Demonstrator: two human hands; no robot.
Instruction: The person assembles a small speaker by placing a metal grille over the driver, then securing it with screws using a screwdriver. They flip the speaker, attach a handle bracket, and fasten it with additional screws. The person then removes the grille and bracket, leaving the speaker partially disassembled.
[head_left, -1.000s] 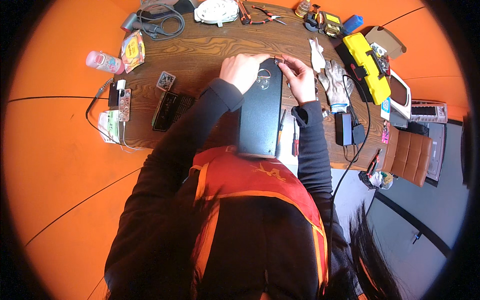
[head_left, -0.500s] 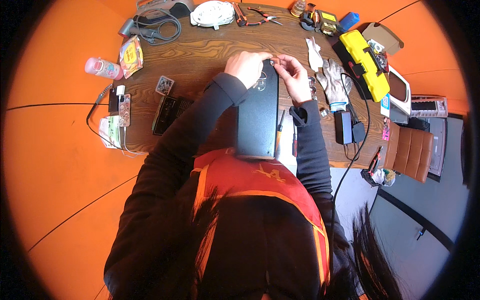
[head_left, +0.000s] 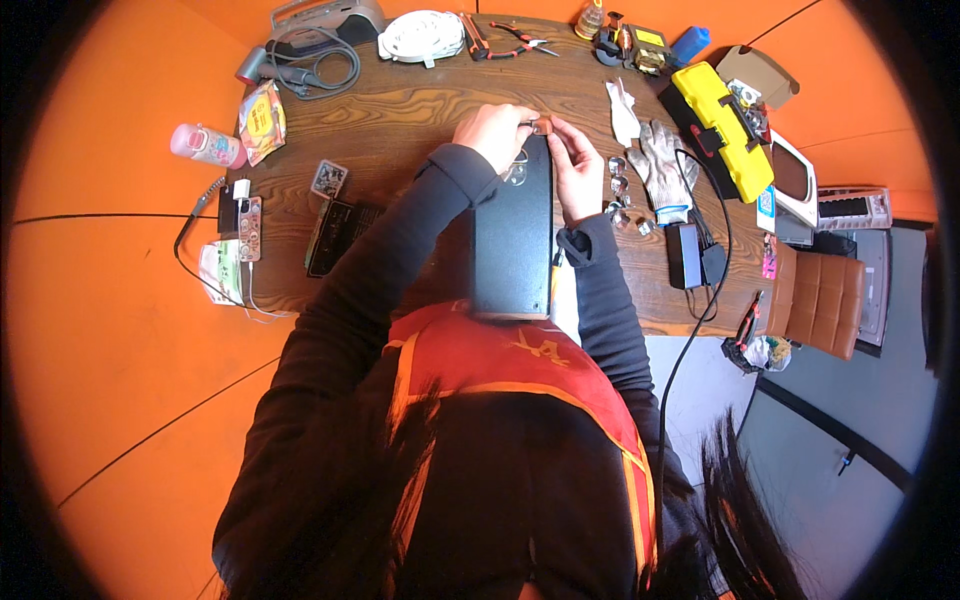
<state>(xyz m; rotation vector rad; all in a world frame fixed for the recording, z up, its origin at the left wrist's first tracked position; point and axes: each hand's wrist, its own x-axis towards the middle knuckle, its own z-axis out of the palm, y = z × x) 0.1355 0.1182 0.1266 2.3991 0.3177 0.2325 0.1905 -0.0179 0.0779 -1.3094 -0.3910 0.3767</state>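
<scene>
We seem to be lining up a small reddish-brown piece (head_left: 542, 127) at the far right corner of the long black rectangular box (head_left: 513, 245) lying lengthwise before us. Our right hand (head_left: 578, 178) pinches it; our left hand (head_left: 492, 137) curls in beside it, its exact grip too small to tell. The next move likely calls for steady alignment. Compared with a second ago, more shiny silver metal pieces (head_left: 619, 186) show beside our right hand.
</scene>
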